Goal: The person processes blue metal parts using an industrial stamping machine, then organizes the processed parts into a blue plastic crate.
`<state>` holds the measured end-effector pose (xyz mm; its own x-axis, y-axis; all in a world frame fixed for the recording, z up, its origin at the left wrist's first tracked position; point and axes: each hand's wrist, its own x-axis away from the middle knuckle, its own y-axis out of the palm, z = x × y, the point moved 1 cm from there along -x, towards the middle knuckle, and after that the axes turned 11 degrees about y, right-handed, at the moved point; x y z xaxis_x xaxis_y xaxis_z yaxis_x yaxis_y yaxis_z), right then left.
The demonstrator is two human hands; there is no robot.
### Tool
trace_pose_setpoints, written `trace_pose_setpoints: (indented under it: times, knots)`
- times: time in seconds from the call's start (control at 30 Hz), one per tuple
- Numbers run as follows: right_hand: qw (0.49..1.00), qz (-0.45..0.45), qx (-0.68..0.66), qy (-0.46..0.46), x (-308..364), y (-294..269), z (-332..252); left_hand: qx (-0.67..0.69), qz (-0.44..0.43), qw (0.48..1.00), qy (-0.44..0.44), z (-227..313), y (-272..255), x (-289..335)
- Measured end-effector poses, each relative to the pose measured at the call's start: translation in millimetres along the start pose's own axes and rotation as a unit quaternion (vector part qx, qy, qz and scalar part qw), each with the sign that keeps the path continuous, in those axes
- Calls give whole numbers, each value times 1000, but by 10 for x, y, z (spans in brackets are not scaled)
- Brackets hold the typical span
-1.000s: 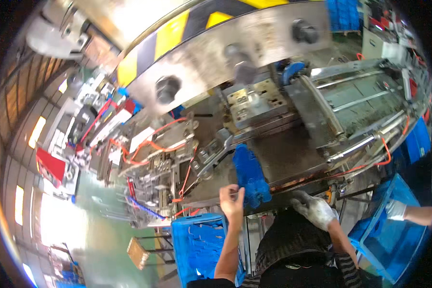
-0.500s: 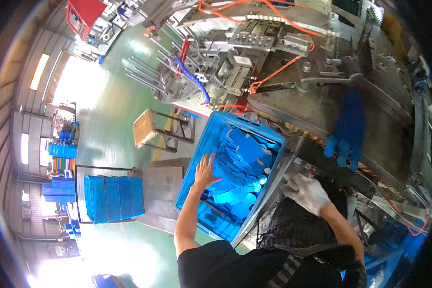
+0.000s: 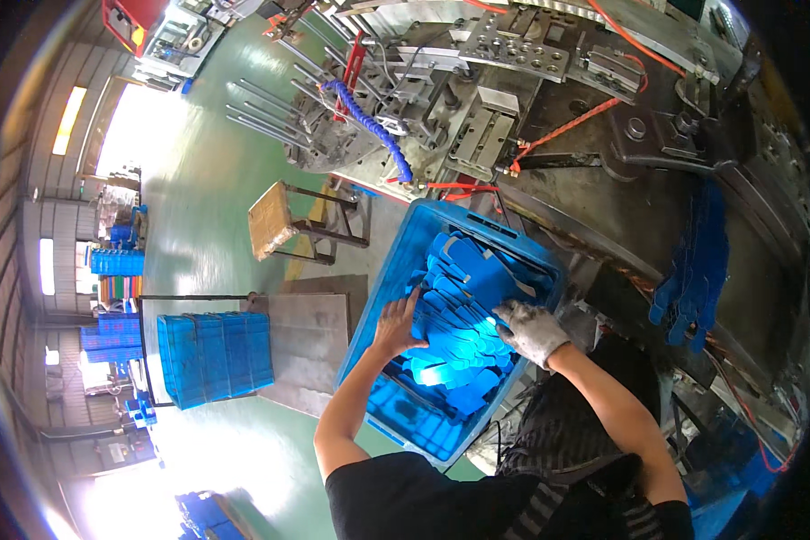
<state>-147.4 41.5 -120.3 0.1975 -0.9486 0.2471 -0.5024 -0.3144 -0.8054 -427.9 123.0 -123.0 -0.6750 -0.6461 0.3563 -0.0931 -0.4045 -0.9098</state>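
Observation:
Many flat blue cut pieces (image 3: 463,310) lie in overlapping rows inside a blue plastic crate (image 3: 434,439). At the left side of the pile, my bare left hand (image 3: 398,326) rests with fingers stretched out and thumb spread. My right hand (image 3: 531,333), in a pale, dirty work glove, lies over the crate's right side. Its fingers reach the right edge of the pieces, apart and slightly bent, with no piece visibly gripped. What lies under both sets of fingertips is partly hidden.
A metal machine bed (image 3: 594,193) spans the far right, with a second batch of blue pieces (image 3: 696,265) on it. Orange hoses (image 3: 567,128) cross the machine. A stool (image 3: 274,220) and another blue crate (image 3: 216,357) stand on the left.
My right hand has moved left from beside the crate onto the pieces' right edge. My left hand stays at the pile's left side. The view has shifted slightly.

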Motion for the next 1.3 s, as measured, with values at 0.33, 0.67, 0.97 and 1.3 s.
trace_pose_setpoints:
  times: [0.33,0.67,0.97,1.3]
  knots:
    - [998,17,-56,2,-147,212,-608,60,32,990,-125,440,-57,631]
    - [995,-35,83,-44,-184,130,-800,235,-16,944,-230,304,246,946]
    - [995,-10,-61,-74,-53,140,-552,266,-83,950,-144,290,166,927]
    - [987,19,-157,40,174,-326,-416,96,-157,983,-20,519,-896,817]
